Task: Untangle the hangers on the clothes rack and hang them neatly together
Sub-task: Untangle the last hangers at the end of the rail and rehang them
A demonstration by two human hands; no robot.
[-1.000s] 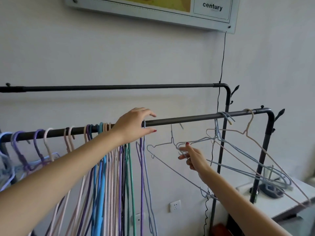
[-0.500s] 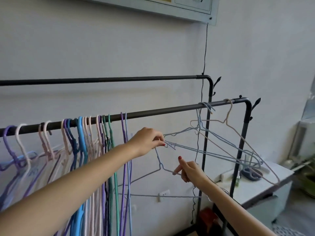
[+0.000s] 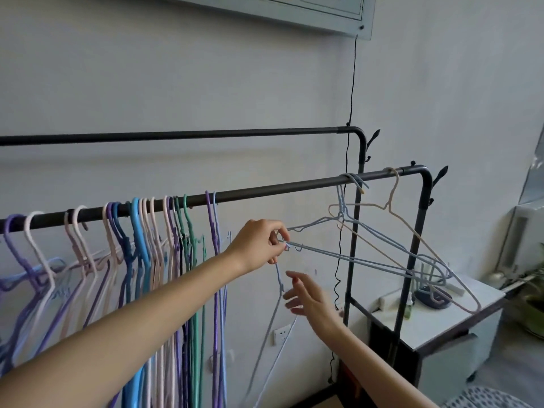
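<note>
A black clothes rack has a front rail (image 3: 265, 193) and a higher back rail (image 3: 206, 134). Several coloured hangers (image 3: 153, 248) hang packed together on the left half of the front rail. Near the rail's right end, tangled pale blue wire hangers (image 3: 382, 262) and a beige hanger (image 3: 412, 231) hang askew. My left hand (image 3: 259, 242) pinches the left tip of the tangled blue hangers. From that pinch a loose pale blue hanger (image 3: 272, 319) dangles down. My right hand (image 3: 309, 295) is just right of it, fingers apart, holding nothing.
A white low cabinet (image 3: 441, 319) with a dark dish and small items stands behind the rack's right post (image 3: 424, 231). A black cord (image 3: 351, 98) runs down the wall from a framed board (image 3: 323, 16). A wall socket (image 3: 281, 334) sits low.
My left hand left the rail and took the tip of the tangled blue hangers. My right hand let go of the loose blue hanger, which now hangs downward. The view shifted right.
</note>
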